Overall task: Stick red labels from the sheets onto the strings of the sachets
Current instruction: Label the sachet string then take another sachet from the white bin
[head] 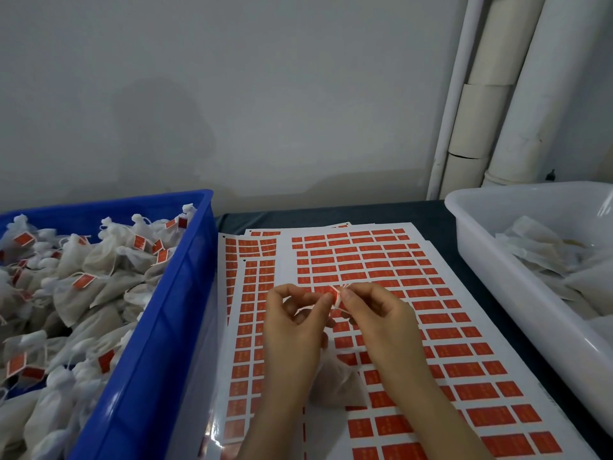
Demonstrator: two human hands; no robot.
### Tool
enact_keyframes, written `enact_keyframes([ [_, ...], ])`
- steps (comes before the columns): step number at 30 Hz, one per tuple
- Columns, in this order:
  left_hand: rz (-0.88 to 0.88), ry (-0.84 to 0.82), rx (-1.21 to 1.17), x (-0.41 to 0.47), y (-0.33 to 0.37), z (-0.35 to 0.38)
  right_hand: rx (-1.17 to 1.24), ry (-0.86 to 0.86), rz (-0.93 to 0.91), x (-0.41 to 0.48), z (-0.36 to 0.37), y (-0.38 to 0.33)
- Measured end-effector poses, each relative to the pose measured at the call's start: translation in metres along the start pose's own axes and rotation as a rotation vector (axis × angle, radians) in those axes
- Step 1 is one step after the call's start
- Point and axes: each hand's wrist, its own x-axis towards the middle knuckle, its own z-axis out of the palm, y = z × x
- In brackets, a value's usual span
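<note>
Sheets of red labels (374, 260) lie overlapped on the dark table in front of me. Above them my left hand (292, 327) and my right hand (381, 320) meet fingertip to fingertip, both pinching one small red label (335, 295) folded around a thin white string. A white sachet (335, 380) hangs or rests below my wrists on the sheet, partly hidden by my hands. Whether the label is fully pressed onto the string I cannot tell.
A blue crate (159, 327) at the left holds many white sachets, several with red labels on their strings. A white tub (517, 293) at the right holds flat unlabelled sachets. White pipes (491, 94) stand against the grey wall behind.
</note>
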Motion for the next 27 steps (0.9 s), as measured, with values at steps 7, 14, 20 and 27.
enact_keyframes([
  [7, 0.174, -0.026, 0.177, -0.002, -0.004, -0.001, 0.003, 0.008, -0.039, -0.003, 0.002, -0.005],
  [14, 0.135, -0.057, 0.099, -0.004, 0.001, -0.001, 0.017, -0.037, -0.099, -0.005, 0.002, -0.006],
  [20, -0.108, -0.063, -0.144, -0.002, 0.006, -0.003, 0.098, 0.028, -0.024, -0.003, 0.002, -0.004],
  [27, -0.229, -0.113, -0.249, -0.001, 0.009, -0.003, 0.125, 0.073, 0.033, -0.002, 0.002, -0.001],
])
